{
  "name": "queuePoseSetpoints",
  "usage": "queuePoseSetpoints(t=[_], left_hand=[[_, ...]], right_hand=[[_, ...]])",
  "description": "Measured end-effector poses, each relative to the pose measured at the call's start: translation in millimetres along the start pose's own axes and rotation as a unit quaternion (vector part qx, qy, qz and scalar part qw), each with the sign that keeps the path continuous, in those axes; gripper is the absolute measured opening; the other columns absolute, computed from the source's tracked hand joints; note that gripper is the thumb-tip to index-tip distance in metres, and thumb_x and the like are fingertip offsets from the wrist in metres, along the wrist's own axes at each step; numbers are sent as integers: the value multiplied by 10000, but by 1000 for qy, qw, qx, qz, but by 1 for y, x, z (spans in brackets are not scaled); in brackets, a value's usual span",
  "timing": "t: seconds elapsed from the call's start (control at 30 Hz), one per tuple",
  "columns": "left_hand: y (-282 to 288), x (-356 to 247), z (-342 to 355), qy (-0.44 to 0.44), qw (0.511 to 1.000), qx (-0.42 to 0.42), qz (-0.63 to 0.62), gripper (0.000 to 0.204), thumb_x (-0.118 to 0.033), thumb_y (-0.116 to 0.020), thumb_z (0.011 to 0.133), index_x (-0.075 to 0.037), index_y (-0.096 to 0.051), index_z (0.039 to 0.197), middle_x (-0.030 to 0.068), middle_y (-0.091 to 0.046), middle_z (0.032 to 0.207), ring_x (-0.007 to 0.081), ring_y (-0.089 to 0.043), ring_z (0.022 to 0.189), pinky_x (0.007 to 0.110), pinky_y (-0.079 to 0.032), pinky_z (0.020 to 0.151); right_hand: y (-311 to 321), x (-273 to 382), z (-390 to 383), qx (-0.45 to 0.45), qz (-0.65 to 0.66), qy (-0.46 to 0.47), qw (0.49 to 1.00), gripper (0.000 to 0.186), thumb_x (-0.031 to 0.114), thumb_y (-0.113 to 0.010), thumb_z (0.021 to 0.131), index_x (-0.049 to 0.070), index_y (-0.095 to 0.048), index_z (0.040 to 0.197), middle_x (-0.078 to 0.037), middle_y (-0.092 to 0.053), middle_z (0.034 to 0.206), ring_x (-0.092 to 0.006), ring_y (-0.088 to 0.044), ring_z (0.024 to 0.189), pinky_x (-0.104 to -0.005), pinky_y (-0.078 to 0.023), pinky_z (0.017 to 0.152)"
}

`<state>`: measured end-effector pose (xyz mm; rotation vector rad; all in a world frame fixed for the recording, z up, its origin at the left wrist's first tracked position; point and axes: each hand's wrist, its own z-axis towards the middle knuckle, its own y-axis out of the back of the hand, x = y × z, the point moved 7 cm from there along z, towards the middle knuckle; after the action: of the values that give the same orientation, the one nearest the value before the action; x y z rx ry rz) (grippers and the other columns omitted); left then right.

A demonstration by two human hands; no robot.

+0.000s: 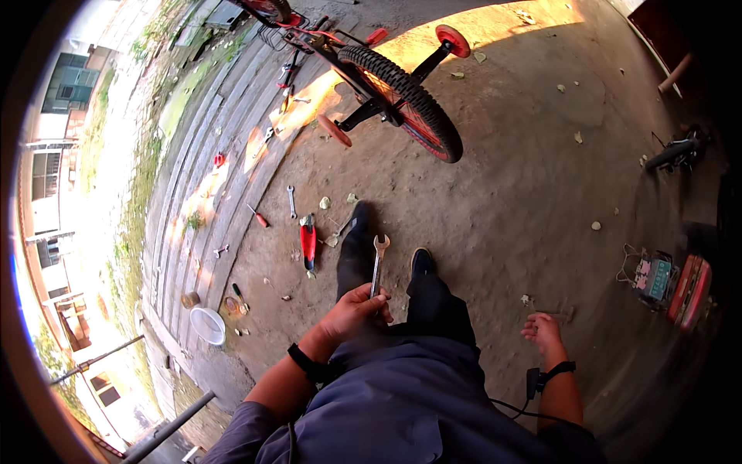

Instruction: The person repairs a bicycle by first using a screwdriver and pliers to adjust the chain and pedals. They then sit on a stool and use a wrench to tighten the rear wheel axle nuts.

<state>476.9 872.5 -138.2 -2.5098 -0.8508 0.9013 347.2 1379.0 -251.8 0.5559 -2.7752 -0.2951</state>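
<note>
Evidently held: from my distant post I saw the spanner in the left hand, in front of the dark shirt, its forked end pointing away from the body.
Left hand: it was closed narrow around the shank, thumb along the metal, which I judged a way to leave the forked end free.
Right hand: it hung out to the side, fingers loosely curled, and I made out nothing in it.
Bicycle: it stood ahead, its knobbly rubber tyre nearest, with a small red side wheel reaching out on a black bracket; I supposed the gap left standing room.
Ground tools: a second spanner, slim and steely, and a red-handled screwdriver lay loose left of the feet, probably spread apart for easy picking.
Red piece: it lay beside them, long, smooth and tapered; I could not tell its use.
White bowl: round and pale, it sat further left, perhaps to collect small parts, though I could not read its contents.
Floor: dull, rough and earthy, it carried scattered dry leaves.
Red case: boxy and hard-looking, it rested far right, well apart from the tools.
</note>
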Motion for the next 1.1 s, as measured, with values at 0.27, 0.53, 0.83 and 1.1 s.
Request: queuePoseSetpoints(t=[0.27,0.53,0.83,1.1], left_hand=[[-29,-42,23,58,996,15,63,153,-210,-549,1026,-75,-586,1089,31,-670,834,118,-639,789,255,-495,724],[-71,-90,86,52,983,114,137,192,-245,-547,1026,-95,-574,1143,5,-665,869,94,-628,820,249,-492,746],[-208,-167,184,41,961,182,204,240,-251,-583,1001,-49,-566,1130,8,-641,911,86,-599,837,244,-479,744],[-379,-197,329,-62,964,186,178,222,-243,-604,996,-58,-589,1116,50,-663,892,125,-623,835,309,-506,758]], right_hand=[[-14,76,-40,12,37,57,998,293,91,-423,939,61,-579,1185,-104,-640,927,-223,-669,706,-324,-542,604],[-69,222,-86,148,180,93,968,471,42,-469,921,116,-469,1386,-109,-651,1001,-256,-682,857,-379,-559,727],[-113,364,-64,380,272,111,877,326,-22,-467,801,68,-539,1106,-94,-580,840,-239,-567,696,-353,-501,659],[-7,516,-32,289,70,259,919,260,278,-564,1008,53,-593,1135,26,-532,749,-63,-498,689,-247,-415,610]])
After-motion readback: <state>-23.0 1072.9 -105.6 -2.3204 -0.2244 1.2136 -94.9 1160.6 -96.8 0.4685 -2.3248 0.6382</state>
